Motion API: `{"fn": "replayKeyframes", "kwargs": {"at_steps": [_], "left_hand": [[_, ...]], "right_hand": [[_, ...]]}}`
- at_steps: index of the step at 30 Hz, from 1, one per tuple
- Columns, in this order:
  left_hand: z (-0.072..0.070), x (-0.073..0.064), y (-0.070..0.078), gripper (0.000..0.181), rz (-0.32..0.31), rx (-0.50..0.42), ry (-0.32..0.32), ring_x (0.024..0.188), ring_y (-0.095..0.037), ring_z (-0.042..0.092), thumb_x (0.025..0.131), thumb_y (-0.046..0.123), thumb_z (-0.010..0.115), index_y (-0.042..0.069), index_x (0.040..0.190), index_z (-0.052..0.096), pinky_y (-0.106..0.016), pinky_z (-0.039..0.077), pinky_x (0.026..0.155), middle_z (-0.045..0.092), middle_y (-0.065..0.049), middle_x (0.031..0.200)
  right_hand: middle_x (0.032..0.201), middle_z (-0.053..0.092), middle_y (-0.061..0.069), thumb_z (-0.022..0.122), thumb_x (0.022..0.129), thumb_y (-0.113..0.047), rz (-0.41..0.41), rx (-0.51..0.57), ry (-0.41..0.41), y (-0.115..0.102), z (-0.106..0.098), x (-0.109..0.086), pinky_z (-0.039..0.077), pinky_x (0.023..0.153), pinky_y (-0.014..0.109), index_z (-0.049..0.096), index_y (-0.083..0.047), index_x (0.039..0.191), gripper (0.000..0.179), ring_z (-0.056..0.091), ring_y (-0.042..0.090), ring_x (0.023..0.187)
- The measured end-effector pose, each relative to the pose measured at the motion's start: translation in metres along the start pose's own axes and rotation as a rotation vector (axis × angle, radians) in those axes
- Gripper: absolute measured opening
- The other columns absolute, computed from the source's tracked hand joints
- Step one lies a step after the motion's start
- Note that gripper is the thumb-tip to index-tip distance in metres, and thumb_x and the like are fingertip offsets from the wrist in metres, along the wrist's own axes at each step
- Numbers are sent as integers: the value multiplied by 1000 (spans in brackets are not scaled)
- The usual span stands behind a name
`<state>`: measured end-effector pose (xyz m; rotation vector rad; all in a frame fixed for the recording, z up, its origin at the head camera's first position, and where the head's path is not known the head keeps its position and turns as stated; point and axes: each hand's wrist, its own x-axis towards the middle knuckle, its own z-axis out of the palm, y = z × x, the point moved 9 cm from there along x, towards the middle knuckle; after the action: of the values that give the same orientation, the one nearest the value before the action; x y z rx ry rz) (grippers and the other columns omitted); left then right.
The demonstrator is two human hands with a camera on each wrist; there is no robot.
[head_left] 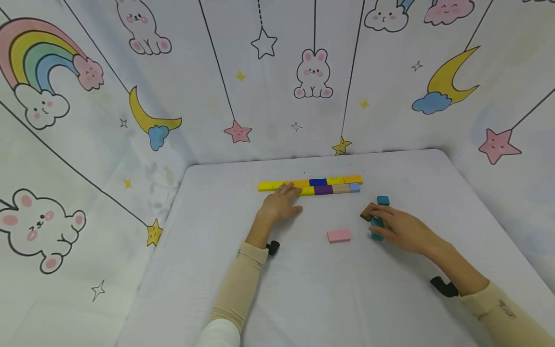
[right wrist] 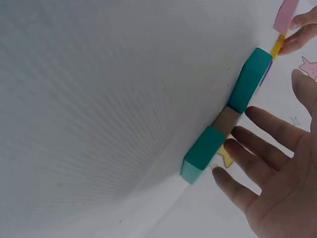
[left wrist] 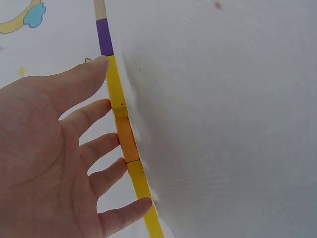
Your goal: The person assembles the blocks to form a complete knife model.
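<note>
My left hand (head_left: 279, 202) lies with its fingers extended over the left part of two touching rows of coloured blocks, the fingertips at a yellow block (left wrist: 117, 87) and an orange block (left wrist: 128, 140). A dark blue block (head_left: 318, 182), a purple block (head_left: 323, 190), a tan block (head_left: 341, 188) and a light blue block (head_left: 354, 187) continue these rows to the right. Over a tilted brown block (head_left: 367, 212) reaches my right hand (head_left: 405, 229), fingers nearly straight and spread. One teal block (head_left: 383, 200) sits behind the brown one, another teal block (head_left: 377, 234) partly under the hand.
Between the two hands a pink block (head_left: 338, 235) lies alone on the white-covered table (head_left: 303, 289). Behind and beside the table hangs a printed cloth (head_left: 277, 111) with rabbits, stars and moons. Small black wrist cameras are worn on both arms.
</note>
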<state>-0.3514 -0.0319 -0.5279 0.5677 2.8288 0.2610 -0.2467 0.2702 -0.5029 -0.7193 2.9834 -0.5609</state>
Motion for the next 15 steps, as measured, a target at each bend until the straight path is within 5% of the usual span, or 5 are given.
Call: {"fn": "replayKeyframes", "kwargs": {"at_steps": [3, 15], "left_hand": [[-3, -3, 3, 67, 9, -2, 12, 161, -25, 15, 104, 51, 58, 29, 164, 36, -52, 31, 124, 19, 0, 175], [-5, -6, 4, 67, 23, -1, 22, 160, -27, 17, 105, 51, 58, 28, 164, 36, -52, 31, 124, 20, -2, 174]], "right_hand": [[152, 52, 24, 68, 102, -40, -26, -13, 6, -1, 1, -2, 52, 102, 61, 63, -1, 141, 55, 56, 46, 134], [152, 52, 26, 74, 99, -39, -43, -36, 27, -4, 4, -3, 51, 102, 63, 61, 2, 143, 62, 54, 49, 134]]}}
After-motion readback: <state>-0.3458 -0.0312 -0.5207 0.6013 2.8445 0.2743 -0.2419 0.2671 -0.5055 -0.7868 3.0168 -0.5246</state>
